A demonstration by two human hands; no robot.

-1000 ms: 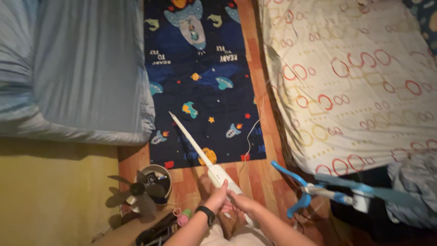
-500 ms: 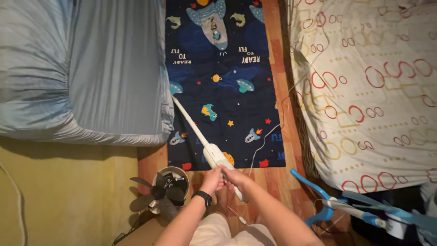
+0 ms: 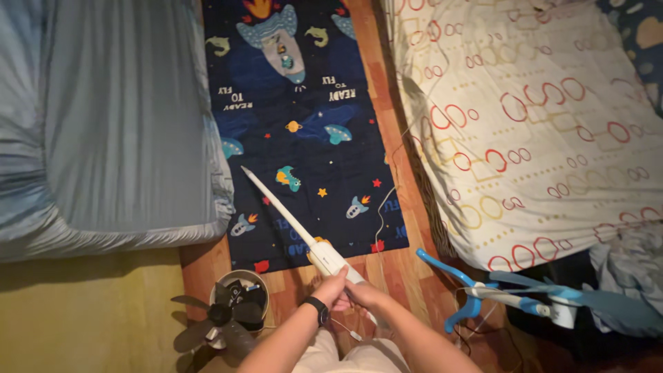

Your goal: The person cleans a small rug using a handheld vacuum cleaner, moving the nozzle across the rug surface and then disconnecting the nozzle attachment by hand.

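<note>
Got both hands on the wand (image 3: 297, 226) down at the bottom middle of the frame. Its long axis runs diagonal, with the thin tip pointing up and left toward the blue bed (image 3: 103, 131) and the fat end down by me. It's a long white tube, smooth hard plastic by the look of it, skinny for most of its length and then swelling into a chunkier white body with a small orange spot near where I'm gripping.

My left hand (image 3: 333, 290) is curled shut around the thick part, black watch (image 3: 318, 310) on that wrist. My right hand (image 3: 366, 297) is wrapped closed around it just below, the two hands touching.

The tip hangs over the dark blue rug (image 3: 304, 103), soft fabric printed with rockets, planets and stars, lying on the reddish wood floor (image 3: 394, 269). Blue bed has a wrinkly sheet. On the right is a cream sheet (image 3: 545, 124) with red rings. A thin white cord (image 3: 380, 214) trails along the rug's right edge. Small dark fan (image 3: 221, 319) bottom left, blue hanger (image 3: 469, 290) bottom right.
</note>
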